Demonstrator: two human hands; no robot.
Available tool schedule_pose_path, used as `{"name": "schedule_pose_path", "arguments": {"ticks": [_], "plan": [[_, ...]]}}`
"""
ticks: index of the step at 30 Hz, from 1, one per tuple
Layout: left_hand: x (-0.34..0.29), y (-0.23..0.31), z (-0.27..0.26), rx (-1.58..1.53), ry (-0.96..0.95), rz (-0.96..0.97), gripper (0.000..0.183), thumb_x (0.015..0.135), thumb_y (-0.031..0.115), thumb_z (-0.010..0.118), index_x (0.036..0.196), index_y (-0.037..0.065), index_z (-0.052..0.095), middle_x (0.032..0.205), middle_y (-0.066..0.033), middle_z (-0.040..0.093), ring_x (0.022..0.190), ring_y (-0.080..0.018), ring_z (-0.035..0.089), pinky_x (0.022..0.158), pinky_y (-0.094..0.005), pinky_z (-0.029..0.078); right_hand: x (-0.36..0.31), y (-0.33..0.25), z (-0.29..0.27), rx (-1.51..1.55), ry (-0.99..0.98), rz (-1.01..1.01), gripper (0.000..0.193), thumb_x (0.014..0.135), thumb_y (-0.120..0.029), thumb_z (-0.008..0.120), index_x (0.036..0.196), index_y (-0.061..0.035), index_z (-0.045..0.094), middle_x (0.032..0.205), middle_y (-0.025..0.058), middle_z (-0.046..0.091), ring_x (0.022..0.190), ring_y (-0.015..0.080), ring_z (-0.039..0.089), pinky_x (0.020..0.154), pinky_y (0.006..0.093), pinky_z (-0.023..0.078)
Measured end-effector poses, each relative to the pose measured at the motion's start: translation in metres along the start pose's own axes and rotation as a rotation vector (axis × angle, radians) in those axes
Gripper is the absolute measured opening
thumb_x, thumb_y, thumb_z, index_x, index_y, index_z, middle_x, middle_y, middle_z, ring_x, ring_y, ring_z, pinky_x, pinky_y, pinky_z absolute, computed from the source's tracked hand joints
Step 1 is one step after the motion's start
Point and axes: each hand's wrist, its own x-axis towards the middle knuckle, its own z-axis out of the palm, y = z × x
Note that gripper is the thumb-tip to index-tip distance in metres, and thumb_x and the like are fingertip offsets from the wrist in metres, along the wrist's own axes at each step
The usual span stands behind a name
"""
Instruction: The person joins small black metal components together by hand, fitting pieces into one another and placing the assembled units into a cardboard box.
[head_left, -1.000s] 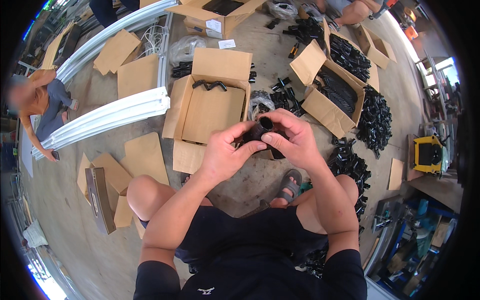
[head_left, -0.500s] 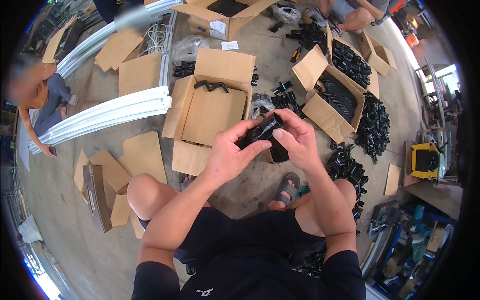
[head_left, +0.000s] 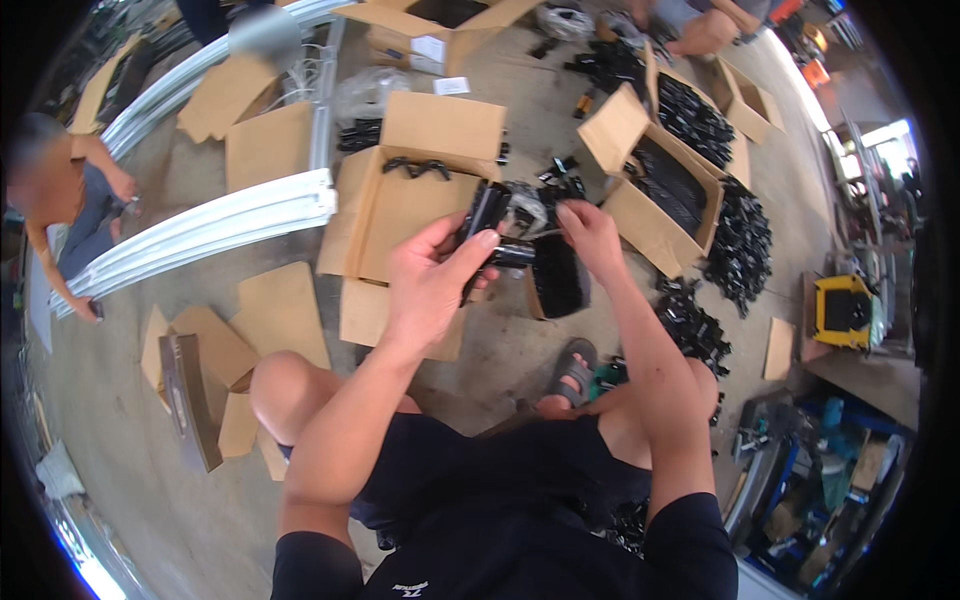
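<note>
My left hand (head_left: 430, 285) is closed round a glossy black T-shaped pipe fitting (head_left: 487, 208), held up in front of the large open carton (head_left: 352, 215). The fitting's long tube tilts up and its short branch points right. To its right, my right hand (head_left: 592, 243) has its fingers drawn together; what they hold, if anything, is too small to make out. Below that hand stands a small box with dark contents (head_left: 558, 282). A clear plastic bag (head_left: 524, 212) lies between the two hands. Black angled pieces (head_left: 415, 168) rest in the large carton.
Cartons of black fittings (head_left: 668, 185) stand at the right beside loose heaps of fittings (head_left: 738, 245). White metal profiles (head_left: 220, 225) lie at the left, near a crouching person (head_left: 85, 200). Flattened cardboard (head_left: 285, 315) is on the floor; another person (head_left: 705, 35) sits at the far right.
My right hand has come off the black fitting and moved right. My left hand alone now holds the fitting, slightly lower and further left, turned more upright.
</note>
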Motion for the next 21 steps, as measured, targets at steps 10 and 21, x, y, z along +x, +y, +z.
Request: {"name": "schedule_pose_path", "arguments": {"ticks": [10,21], "plan": [[-0.002,0.014,-0.014,0.086,-0.009,-0.029,0.033,0.095,0.019,0.071,0.122,0.001,0.067,0.084,0.003,0.067,0.066,-0.0016,0.056,0.057,-0.0187,0.045,-0.034,0.203,0.071,-0.84,-0.282,0.082,0.035,0.085,-0.012,0.064,0.116,0.0034,0.06,0.125,0.0299,0.056,0.109,0.0465,0.06,0.098,0.049,0.05],[-0.002,0.023,-0.008,0.221,0.002,-0.036,0.04,0.095,0.02,0.07,0.128,0.0,0.064,0.08,0.0023,0.065,0.066,-0.0027,0.055,0.057,-0.0207,0.045,-0.037,0.213,0.1,-1.202,-0.312,0.071,0.025,0.1,-0.012,0.047,0.115,-0.0019,0.064,0.115,0.0174,0.065,0.103,0.0331,0.069,0.084,0.0387,0.059]]}}
